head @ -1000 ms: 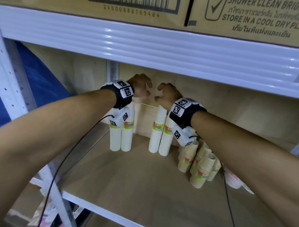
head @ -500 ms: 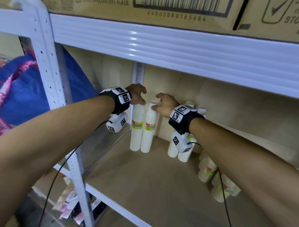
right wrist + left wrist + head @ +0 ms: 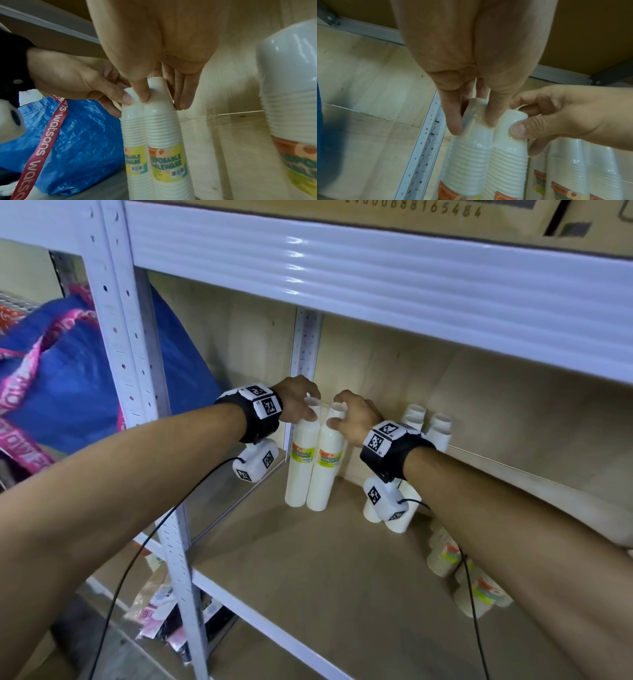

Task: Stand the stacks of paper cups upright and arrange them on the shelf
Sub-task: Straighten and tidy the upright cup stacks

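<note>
Two wrapped stacks of white paper cups stand upright side by side in the shelf's back left corner, by the rear post. My left hand (image 3: 306,408) pinches the top of the left stack (image 3: 300,463), thumb and fingers round its tip (image 3: 471,119). My right hand (image 3: 337,416) pinches the top of the right stack (image 3: 327,467), with fingers on both sides of it (image 3: 160,102). Two more white stacks (image 3: 440,428) stand upright behind my right wrist. Brown cup stacks (image 3: 445,556) lie tipped over at the right of the shelf board (image 3: 308,577).
A white metal upright (image 3: 144,405) frames the shelf's front left, and a white beam (image 3: 376,275) runs overhead under cardboard boxes. A blue bag (image 3: 68,378) with a pink strap sits left of the rack. Black cables hang from both wrists.
Both hands came together and lower, from above separate pairs of stacks onto the tops of the left pair. The head view swung left, bringing in the front upright and the blue bag.
</note>
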